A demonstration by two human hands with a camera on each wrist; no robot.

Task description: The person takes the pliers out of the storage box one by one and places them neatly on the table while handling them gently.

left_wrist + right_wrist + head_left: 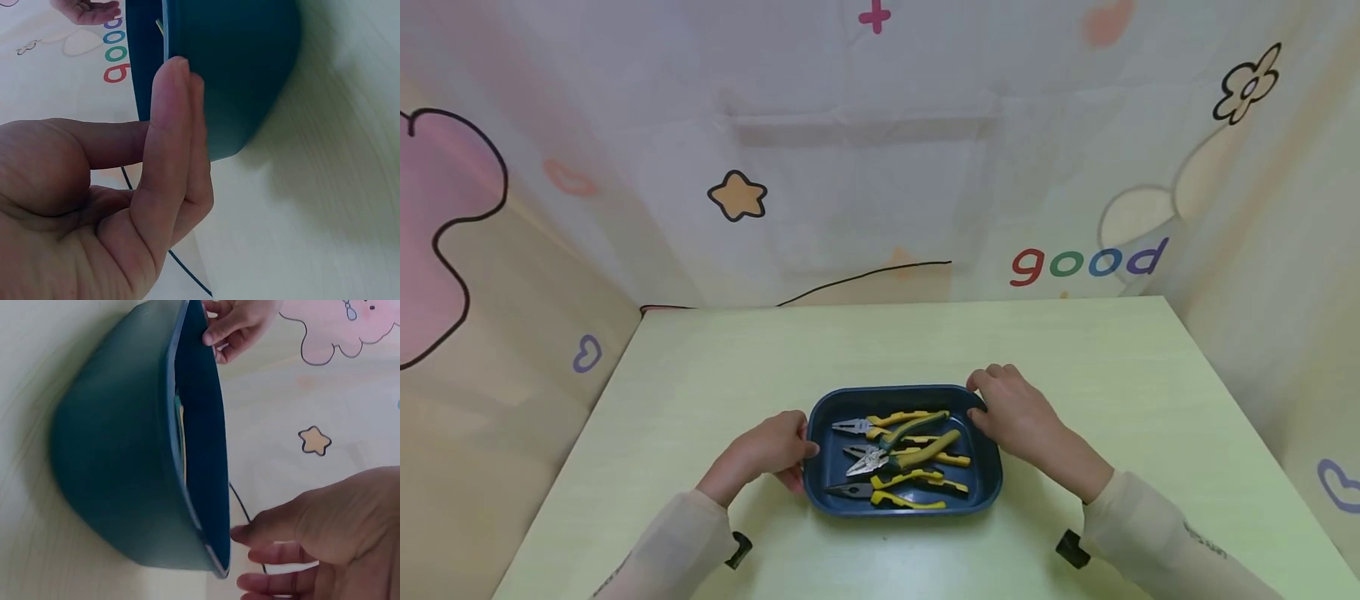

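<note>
Pale fabric sleeves (1153,525) lay nearest. Left grip (775,446) pinched dark-blue rounded-rectangular tray (989,479); right grip (1018,408), loosely curled, held nothing beside its rim. Tray sat between grips on pale-green table (925,342): likely stiff plastic, weighted by slide-prone yellow-handled metal pliers (925,452), best taken at both ends.

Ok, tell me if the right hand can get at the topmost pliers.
Probably yes: the right hand looks empty, near a corner of the tray, and nothing covers the topmost pliers.

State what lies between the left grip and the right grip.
A blue tray with pliers in it lies between the left grip and right grip, as the head view shows.
</note>
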